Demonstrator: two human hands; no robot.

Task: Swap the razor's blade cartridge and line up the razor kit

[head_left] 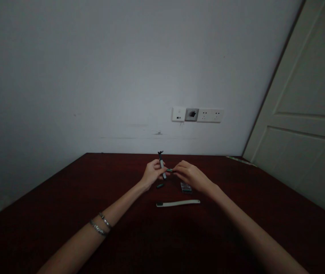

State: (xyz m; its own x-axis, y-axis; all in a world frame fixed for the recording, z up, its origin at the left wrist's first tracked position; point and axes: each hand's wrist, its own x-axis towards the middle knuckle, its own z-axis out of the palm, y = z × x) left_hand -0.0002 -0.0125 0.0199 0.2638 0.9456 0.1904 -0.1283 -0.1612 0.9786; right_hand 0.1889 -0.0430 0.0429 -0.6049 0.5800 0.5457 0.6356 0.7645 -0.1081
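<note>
My left hand (pixel 152 174) is closed around a slim light-grey handle (pixel 163 164) with a black forked end, held upright and slightly tilted above the table. My right hand (pixel 190 174) pinches a small green stick-shaped piece (pixel 169 170) at its right end, close beside the handle. Whether the piece touches the handle is unclear. Below my left hand, a similar short dark-green piece (pixel 160 185) lies on the table. Partly under my right hand is a small clear case (pixel 186 187). Nearer to me lies a long, pale, slightly curved strip (pixel 178 203) with a dark left end.
The dark red-brown table (pixel 117 236) meets a pale wall (pixel 122 76) at its far edge. Sockets (pixel 210 115) are set in the wall above it. A panelled door (pixel 302 114) stands on the right, near a thin flat strip (pixel 241 161) on the table's far right edge.
</note>
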